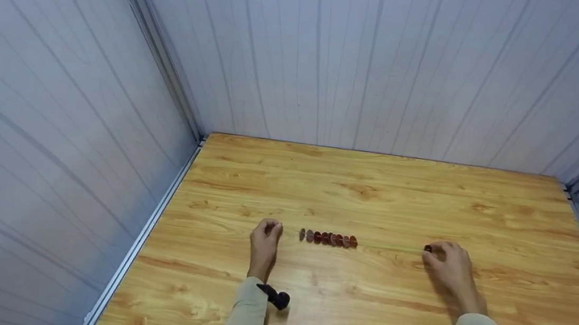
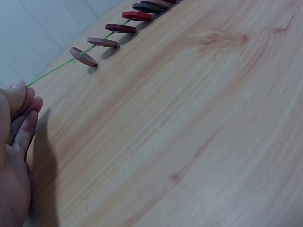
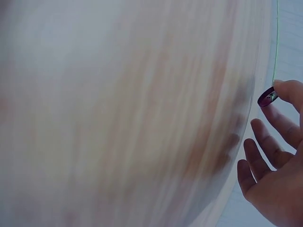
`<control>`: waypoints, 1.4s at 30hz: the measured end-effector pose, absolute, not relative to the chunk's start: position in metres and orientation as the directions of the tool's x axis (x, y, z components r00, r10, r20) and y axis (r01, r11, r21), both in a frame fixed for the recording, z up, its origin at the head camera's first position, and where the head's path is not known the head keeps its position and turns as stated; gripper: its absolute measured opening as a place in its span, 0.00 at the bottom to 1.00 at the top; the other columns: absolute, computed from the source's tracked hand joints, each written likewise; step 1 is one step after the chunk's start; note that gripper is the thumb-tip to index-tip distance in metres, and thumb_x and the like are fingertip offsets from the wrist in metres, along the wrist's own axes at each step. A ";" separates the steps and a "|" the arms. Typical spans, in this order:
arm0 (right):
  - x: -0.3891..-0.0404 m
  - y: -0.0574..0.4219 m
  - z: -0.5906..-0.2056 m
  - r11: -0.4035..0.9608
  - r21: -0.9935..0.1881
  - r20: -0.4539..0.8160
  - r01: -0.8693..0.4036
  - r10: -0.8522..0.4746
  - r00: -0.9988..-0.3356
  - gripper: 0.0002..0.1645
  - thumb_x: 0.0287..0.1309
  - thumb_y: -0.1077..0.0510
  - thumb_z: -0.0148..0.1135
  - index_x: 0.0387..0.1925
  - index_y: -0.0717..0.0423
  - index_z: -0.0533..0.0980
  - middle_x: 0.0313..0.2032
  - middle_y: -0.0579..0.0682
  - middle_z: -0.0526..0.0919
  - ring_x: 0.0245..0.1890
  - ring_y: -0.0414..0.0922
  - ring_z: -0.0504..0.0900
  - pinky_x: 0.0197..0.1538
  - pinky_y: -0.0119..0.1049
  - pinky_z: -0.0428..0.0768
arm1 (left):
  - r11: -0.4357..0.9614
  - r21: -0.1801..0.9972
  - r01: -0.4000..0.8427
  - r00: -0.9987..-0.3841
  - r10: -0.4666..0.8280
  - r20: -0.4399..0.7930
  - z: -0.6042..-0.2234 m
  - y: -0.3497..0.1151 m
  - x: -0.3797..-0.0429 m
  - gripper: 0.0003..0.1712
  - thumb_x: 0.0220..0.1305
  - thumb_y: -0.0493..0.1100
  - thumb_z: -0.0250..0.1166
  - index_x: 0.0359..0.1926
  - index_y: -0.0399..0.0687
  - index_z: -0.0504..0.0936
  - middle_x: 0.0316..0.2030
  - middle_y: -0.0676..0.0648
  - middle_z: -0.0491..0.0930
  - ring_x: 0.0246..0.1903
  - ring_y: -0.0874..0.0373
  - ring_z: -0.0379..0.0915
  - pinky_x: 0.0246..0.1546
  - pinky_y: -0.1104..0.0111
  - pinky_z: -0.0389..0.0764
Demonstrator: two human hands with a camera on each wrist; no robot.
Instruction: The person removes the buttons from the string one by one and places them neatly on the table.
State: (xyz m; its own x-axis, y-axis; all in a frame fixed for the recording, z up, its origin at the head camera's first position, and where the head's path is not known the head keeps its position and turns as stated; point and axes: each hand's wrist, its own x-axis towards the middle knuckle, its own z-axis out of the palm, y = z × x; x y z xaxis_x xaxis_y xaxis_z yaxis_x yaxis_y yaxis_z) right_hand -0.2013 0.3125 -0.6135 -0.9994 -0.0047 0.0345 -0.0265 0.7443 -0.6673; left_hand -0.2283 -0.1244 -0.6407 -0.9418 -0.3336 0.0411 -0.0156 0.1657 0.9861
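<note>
A thin green string (image 2: 49, 73) runs from my left hand through a row of small flat round discs and on to my right hand. Brown, red, maroon and dark grey discs stand on edge side by side, among them a brown disc (image 2: 84, 57) at the left end and a red disc (image 2: 136, 16). At the left of the row, my left hand (image 1: 263, 242) pinches the string between thumb and fingers. Well to the right, my right hand (image 1: 450, 265) pinches a dark purple disc (image 3: 265, 98) at the string between thumb and forefinger, the other fingers loosely spread.
The wooden tabletop (image 1: 361, 190) lies under both hands. A pale panelled wall (image 1: 340, 72) rises at its back, with another wall (image 1: 46, 150) along the left. A black wrist device (image 1: 276, 296) sticks out from the left sleeve (image 1: 247, 315).
</note>
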 end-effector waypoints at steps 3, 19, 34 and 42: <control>-0.201 0.313 -0.614 0.745 -0.667 0.025 -0.019 -0.003 -1.000 0.28 0.63 0.48 0.60 0.53 0.67 0.74 0.52 0.68 0.72 0.54 0.67 0.65 0.56 0.63 0.64 | 0.147 0.989 -0.015 -0.945 -0.325 0.034 -0.640 -0.124 -0.228 0.04 0.66 0.39 0.62 0.38 0.41 0.80 0.35 0.44 0.80 0.38 0.55 0.77 0.40 0.68 0.81; -0.200 0.315 -0.613 0.737 -0.676 0.018 0.013 0.035 -0.999 0.28 0.65 0.45 0.56 0.51 0.67 0.75 0.52 0.68 0.72 0.55 0.66 0.65 0.56 0.63 0.65 | 0.155 0.988 -0.006 -0.946 -0.322 0.045 -0.625 -0.123 -0.222 0.07 0.65 0.34 0.60 0.39 0.30 0.79 0.37 0.34 0.80 0.41 0.43 0.78 0.42 0.64 0.82; -0.198 0.320 -0.614 0.745 -0.666 0.027 0.032 0.067 -0.997 0.27 0.66 0.46 0.56 0.53 0.66 0.74 0.52 0.68 0.71 0.54 0.67 0.64 0.56 0.65 0.61 | 0.137 0.991 -0.004 -0.943 -0.329 0.042 -0.642 -0.125 -0.228 0.06 0.66 0.39 0.62 0.37 0.40 0.80 0.35 0.43 0.80 0.38 0.54 0.77 0.39 0.69 0.81; -0.197 0.327 -0.612 0.760 -0.644 0.017 0.091 0.133 -0.991 0.28 0.66 0.46 0.55 0.54 0.66 0.73 0.54 0.70 0.69 0.55 0.69 0.63 0.54 0.66 0.61 | 0.152 0.988 -0.008 -0.940 -0.338 0.044 -0.642 -0.125 -0.229 0.03 0.65 0.37 0.62 0.36 0.41 0.80 0.33 0.43 0.80 0.35 0.54 0.76 0.38 0.68 0.80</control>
State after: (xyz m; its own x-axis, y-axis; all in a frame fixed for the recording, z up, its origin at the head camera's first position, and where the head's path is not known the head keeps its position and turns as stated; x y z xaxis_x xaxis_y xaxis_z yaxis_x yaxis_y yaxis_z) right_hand -0.1969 0.3269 -0.6122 -0.9910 0.1331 0.0169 0.0911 0.7599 -0.6436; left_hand -0.2287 -0.1253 -0.6421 -0.9401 -0.3379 0.0442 -0.0081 0.1520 0.9883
